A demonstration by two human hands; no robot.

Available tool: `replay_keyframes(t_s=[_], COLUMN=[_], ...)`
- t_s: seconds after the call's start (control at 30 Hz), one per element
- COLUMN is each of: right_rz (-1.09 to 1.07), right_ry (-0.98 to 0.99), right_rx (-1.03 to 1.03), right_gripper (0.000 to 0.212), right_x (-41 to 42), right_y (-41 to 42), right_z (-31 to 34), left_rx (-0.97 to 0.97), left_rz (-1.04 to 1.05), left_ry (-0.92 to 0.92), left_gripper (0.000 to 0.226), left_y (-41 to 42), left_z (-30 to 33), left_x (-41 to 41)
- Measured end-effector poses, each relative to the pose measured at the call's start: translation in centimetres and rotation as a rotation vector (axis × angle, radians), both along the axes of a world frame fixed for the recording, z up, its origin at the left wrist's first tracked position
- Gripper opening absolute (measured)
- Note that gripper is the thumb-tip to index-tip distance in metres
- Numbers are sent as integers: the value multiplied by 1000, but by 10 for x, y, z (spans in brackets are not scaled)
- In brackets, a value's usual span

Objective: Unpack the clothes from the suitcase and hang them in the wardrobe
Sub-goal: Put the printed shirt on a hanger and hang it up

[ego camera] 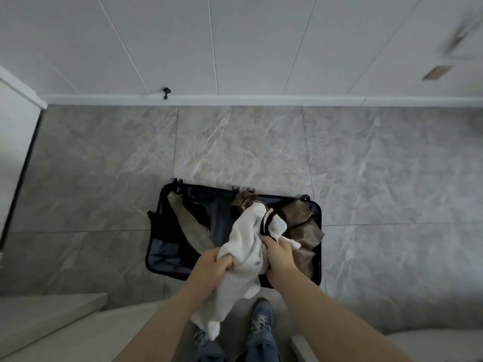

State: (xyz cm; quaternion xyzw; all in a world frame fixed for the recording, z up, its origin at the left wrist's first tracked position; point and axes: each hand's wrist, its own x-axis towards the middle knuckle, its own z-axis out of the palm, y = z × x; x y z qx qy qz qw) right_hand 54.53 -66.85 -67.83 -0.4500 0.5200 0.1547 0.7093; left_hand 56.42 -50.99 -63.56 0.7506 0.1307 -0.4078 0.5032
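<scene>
Over the open dark suitcase [167,246] on grey marbled floor tiles [379,178], you've got a soft, fleecy white garment [245,246] w/ dark trim, bunched & hanging. Your left hand [211,267] & right hand [279,257] both fist its cloth, arms stretched fwd. Brown clothes [303,218] lie crumpled in the case's right half.

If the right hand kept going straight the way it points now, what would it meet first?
Probably the brown garment in the suitcase. The right hand grips the white garment and points forward and down towards that half. Depth is unclear from this view, so this is a judgement.
</scene>
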Motion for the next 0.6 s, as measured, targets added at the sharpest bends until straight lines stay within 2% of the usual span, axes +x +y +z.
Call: replay_keyframes(t_s=[0.03, 0.1, 0.17, 0.23, 0.3, 0.33, 0.37, 0.4, 0.47, 0.53, 0.6], right_rz=[5, -11, 16, 110, 219, 266, 309, 350, 404, 344, 225], right_ry=[-47, -134, -212, -293, -378, -409, -429, -445, -497, -582, -602], right_rx=[-35, -76, -173, -283, -380, -449, -515, -561, -558, -524, -585], right_gripper=[13, 7, 10, 15, 19, 22, 24, 26, 40, 45, 33], right_x=[-6, -18, -28, -48, -72, -83, -92, -102, -119, -140, -157], right_y=[0, -3, -3, -2, 7, 12, 15, 18, 19, 13, 9], right_z=[14, 48, 82, 117, 144, 156, 162, 174, 190, 207, 218], left_rx=[37, 131, 199, 40, -145, -155, -117, -61, -2, -39, -106], left_rz=[-41, -115, -107, -72, -237, -333, -375, -339, -150, -21, 19], left_ry=[-26, -123, -200, -157, -119, -154, -219, -306, -333, -287, -233], left_gripper=[45, 10, 38, 42, 53, 57, 51, 37, 10, 17, 20], left_y=[-1, -5, -11, -27, -47, -55, -59, -62, -62, -62, -65], left_z=[12, 36, 54, 90, 132, 145, 150, 153, 162, 173, 189], left_x=[-1, -1, 2, 0, -14, -24, -31, -38, -42, -44, -48])
